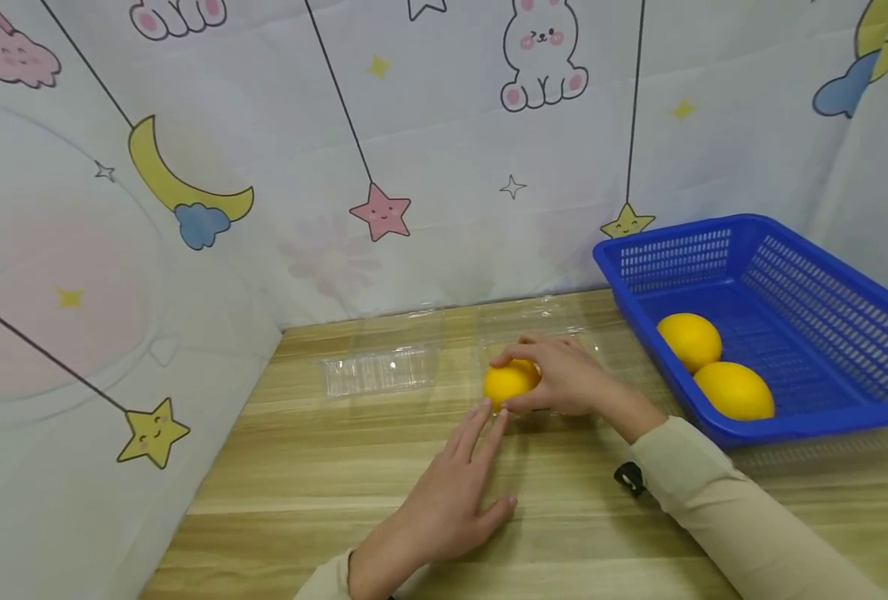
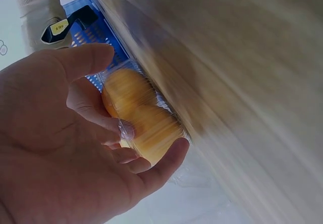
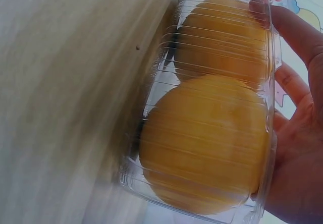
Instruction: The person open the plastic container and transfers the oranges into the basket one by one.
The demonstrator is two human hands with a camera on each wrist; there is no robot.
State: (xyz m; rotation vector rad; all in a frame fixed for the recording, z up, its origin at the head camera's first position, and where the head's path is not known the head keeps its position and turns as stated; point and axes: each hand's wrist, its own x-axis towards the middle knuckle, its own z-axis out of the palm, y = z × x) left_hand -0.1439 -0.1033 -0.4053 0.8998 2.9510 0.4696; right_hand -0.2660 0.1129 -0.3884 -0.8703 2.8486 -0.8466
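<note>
In a clear plastic box (image 3: pixel 132 176) lie two smooth, rounded yellow fruits; the near one (image 3: pixel 204 143) and the far one (image 3: pixel 222 37) show through its ribbed wall in the right wrist view. My right hand (image 1: pixel 564 379) reaches over the box from the right, thumb and index finger curved round the left fruit (image 1: pixel 511 383). From the head, that hand hides the other fruit. My left hand (image 1: pixel 451 492) is spread with straight fingers, its fingertips right at the box's front edge below that fruit. Its thumb stands apart, with nothing in the palm.
A blue basket (image 1: pixel 669 396) at the right holds two more yellow fruits (image 1: pixel 734 392). Left of the hands stands a second clear box (image 1: pixel 376 371), its lid raised. Behind the wooden table (image 1: pixel 279 500) hangs a patterned cloth (image 1: pixel 451 150).
</note>
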